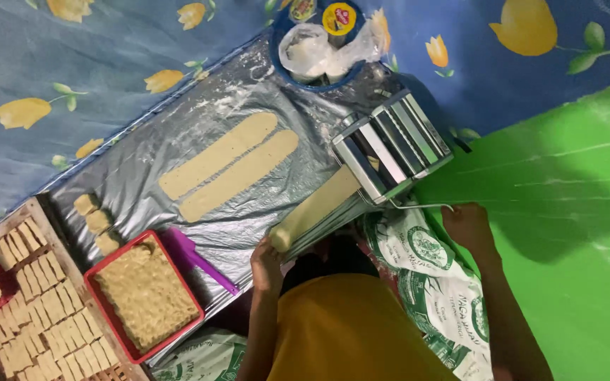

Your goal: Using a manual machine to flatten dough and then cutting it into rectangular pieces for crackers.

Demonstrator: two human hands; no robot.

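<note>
- My left hand [266, 264] cups the free end of the dough sheet [315, 208] coming out below the roller [390, 144], fingers loosely curled under it, not squeezing.
- My right hand [469, 226] sits at the crank [421, 205] on the roller's side; I judge the fingers closed round the handle, though the grip itself is partly hidden.
- The sheet hangs from the roller's slot down toward me, unbroken.
- To do this well, I judge I should turn evenly and let the left hand only carry the weight, drawing the sheet straight away from the roller so it neither stretches nor folds.
- Two finished strips [231, 166] lie side by side on the plastic [142, 176], left of the roller.
- Farther left of the roller stand a red tray [107, 310] of shredded dough and a purple scraper [192, 257].
</note>
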